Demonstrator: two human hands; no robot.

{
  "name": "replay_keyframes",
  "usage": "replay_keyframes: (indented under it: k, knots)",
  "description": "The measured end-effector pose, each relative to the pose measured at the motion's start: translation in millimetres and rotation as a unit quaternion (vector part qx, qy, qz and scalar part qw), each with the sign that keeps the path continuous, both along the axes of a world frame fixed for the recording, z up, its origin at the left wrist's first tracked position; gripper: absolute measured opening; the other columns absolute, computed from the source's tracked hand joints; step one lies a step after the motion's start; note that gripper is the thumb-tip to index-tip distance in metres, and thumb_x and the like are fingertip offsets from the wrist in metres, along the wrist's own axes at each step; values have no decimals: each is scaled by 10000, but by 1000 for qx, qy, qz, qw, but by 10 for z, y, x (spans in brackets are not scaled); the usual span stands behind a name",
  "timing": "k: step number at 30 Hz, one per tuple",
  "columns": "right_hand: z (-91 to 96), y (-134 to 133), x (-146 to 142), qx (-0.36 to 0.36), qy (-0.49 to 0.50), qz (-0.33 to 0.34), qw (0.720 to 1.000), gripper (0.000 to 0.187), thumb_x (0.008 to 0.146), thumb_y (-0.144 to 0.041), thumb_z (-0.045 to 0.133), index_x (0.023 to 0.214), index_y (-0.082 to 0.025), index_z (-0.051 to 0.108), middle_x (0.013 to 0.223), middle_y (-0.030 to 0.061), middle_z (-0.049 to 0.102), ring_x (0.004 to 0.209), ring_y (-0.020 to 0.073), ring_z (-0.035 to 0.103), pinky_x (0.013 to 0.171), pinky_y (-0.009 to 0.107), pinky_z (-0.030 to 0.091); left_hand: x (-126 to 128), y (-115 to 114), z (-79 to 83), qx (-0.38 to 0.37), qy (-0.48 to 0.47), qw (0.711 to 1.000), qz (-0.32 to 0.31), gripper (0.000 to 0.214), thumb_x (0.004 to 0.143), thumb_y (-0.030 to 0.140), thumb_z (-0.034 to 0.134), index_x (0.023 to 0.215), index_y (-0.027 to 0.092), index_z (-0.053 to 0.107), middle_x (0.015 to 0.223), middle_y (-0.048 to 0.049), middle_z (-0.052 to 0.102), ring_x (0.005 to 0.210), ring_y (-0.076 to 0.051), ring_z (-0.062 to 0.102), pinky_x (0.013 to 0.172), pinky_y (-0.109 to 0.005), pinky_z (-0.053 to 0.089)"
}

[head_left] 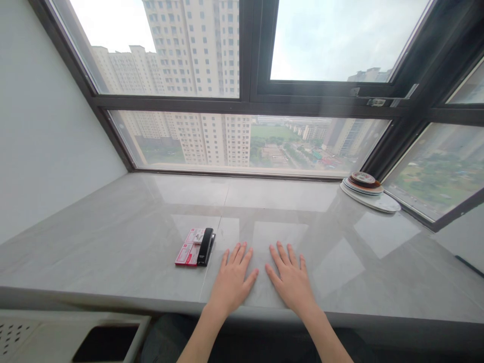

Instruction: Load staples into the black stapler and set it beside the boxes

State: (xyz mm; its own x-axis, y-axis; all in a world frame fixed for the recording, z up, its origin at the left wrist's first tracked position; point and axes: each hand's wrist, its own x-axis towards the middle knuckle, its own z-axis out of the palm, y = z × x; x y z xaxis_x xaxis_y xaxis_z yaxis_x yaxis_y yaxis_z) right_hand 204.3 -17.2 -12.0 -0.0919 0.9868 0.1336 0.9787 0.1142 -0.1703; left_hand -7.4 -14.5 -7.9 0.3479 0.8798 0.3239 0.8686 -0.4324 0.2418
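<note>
Ledge: wide pale grey polished stone window ledge (113, 237), spans the whole view under the window.
Plates: stack of round white plates (368, 194) with smaller patterned ones on top, far right corner, well apart from the hands.
Left hand (231, 280): flat on ledge, palm down, fingers spread, holds nothing.
Right hand (291, 277): same, flat and spread, just beside the left.
Boxes: red-and-white flat cardboard boxes (191, 247), near left hand, on its left.
Stapler: black plastic stapler (206, 246), touching the boxes' right edge, between them and left hand.

One head-worn camera looks forward and down from just behind and above the left hand (231, 280) and the right hand (290, 278), close enough that both forearms enter at the bottom edge. Beyond the hands it faces the window (174, 136) squarely, taking in the stone sill (113, 227) to either side of them.
</note>
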Motion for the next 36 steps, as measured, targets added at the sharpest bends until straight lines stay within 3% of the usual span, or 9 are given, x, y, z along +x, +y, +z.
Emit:
replay_keyframes:
  k: [16,19,21,24,27,30,33,36]
  knots:
    - [-6,-12,-4,-4,-5,-1,1000,626,1029,-549,336,1622,-363,265,1704,-15,169,1569,329,78,1221,604,48,60,-43,-36,-8,46,999,22,593,1041,451,386,1607,316,270,1682,-42,262,1563,-289,196,1246,-595,211]
    - [29,18,3,1,22,-8,1000,602,1016,-531,394,1590,-356,355,1678,12,271,1553,347,139,1212,617,85,80,-54,-53,-3,41,999,30,592,1038,438,394,1605,317,275,1688,-43,241,1563,-298,197,1240,-610,217]
    - [122,73,-74,-2,59,-25,998,562,997,-511,448,1519,-304,482,1600,82,412,1501,373,267,1196,613,156,87,-64,-44,3,32,999,34,592,1038,428,397,1607,316,274,1688,-46,239,1561,-307,200,1237,-623,218]
    - [355,193,-432,-19,155,-2,988,517,986,-497,475,1400,-210,592,1375,160,591,1314,348,502,1138,511,324,83,-75,-41,9,21,1000,15,625,1030,390,420,1621,302,237,1683,-53,253,1559,-317,206,1238,-617,233]
    - [577,335,-1051,-23,256,102,961,668,976,-552,492,1550,-224,393,1414,144,542,1309,312,501,1082,431,398,61,-71,-120,26,12,1000,-7,680,1008,273,437,1636,297,177,1668,-53,293,1559,-319,202,1255,-605,208]
    - [681,517,-1679,-72,258,114,957,826,943,-646,498,1605,-229,231,1498,180,435,1291,359,499,1011,499,422,7,-63,-248,45,-5,999,13,654,1013,246,432,1626,302,211,1658,-53,319,1550,-328,230,1261,-610,194]
    - [695,738,-2042,-83,211,136,964,713,933,-593,530,1482,-154,412,1430,213,478,1243,351,516,941,459,465,-74,-89,-268,32,-29,999,-18,559,1009,244,454,1558,285,359,1612,-55,410,1494,-307,369,1219,-552,329]
    - [694,921,-2005,-78,172,154,970,459,902,-412,586,1279,-151,579,1275,179,584,1119,314,566,866,399,487,-134,-168,-121,3,-82,994,-67,409,959,192,507,1359,249,568,1438,-78,596,1347,-312,540,1083,-489,476]
